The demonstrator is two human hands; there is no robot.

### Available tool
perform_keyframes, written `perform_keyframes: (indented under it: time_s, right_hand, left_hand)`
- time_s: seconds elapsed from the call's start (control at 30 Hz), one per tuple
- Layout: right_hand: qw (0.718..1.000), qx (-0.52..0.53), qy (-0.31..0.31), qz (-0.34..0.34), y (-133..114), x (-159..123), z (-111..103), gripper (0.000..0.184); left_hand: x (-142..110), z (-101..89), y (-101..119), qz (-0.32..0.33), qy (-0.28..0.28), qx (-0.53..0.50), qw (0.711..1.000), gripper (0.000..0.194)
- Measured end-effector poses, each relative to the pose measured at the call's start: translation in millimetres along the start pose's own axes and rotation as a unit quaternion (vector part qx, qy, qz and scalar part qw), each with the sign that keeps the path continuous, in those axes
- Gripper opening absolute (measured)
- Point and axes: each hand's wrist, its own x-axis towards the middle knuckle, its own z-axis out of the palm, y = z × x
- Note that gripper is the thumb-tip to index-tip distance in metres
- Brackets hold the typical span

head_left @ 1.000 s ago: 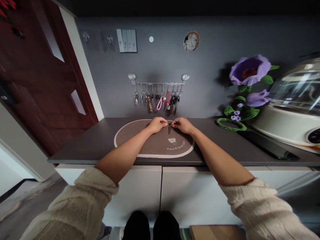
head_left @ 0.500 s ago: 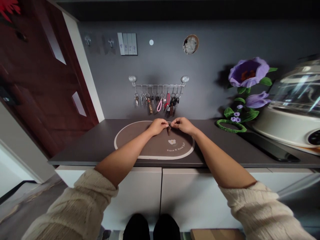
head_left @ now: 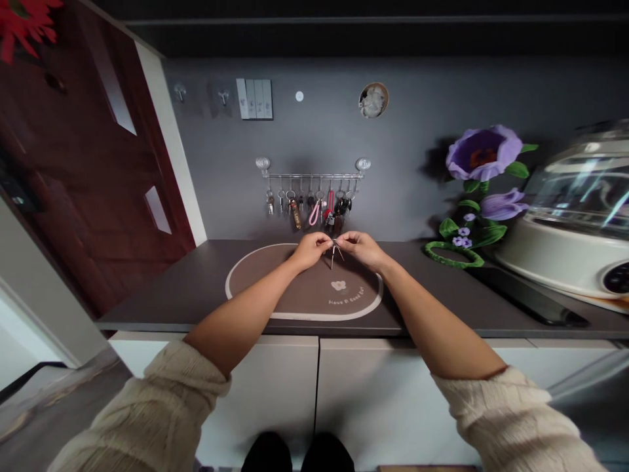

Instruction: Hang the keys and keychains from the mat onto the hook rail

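Over the back of a brown oval mat [head_left: 265, 278], my left hand [head_left: 313, 250] and my right hand [head_left: 361, 249] are close together, fingertips pinched. Between them hangs a small bunch of keys [head_left: 332, 259], its thin metal blades pointing down and spread apart. Both hands grip the top of the bunch; the ring there is mostly hidden by my fingers. Just behind, a clear rail [head_left: 314, 176] on the wall carries several hooked key rings, among them a pink strap [head_left: 314, 214], a red strap [head_left: 330, 202] and a brown tag [head_left: 295, 215].
The mat lies on a dark countertop [head_left: 171, 288] above white cabinet doors [head_left: 260, 393]. To the right stand purple artificial flowers [head_left: 484, 154], a black phone-like slab [head_left: 535, 298] and a cream appliance with a clear lid [head_left: 565, 242]. A dark red door [head_left: 93, 170] is at left.
The keys between my hands have turned and fanned out, so separate blades now show. My hands stay nearly in place. The whole view has shifted slightly, with the scene sitting lower.
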Motion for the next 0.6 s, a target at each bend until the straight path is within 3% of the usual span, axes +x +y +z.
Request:
perform_keyframes:
  time_s: [0.33, 0.6]
  right_hand:
    - [0.999, 0.043, -0.001, -0.014, -3.1, -1.2, 5.2, 0.029]
    - [0.999, 0.046, 0.012, -0.025, -4.9, -1.9, 8.5, 0.030]
  left_hand:
    - [2.8, -2.0, 1.5, -0.048, 0.052, -0.127, 0.989, 0.025]
    - [-0.1, -0.4, 5.9, -0.068, 0.037, -0.176, 0.981, 0.029]
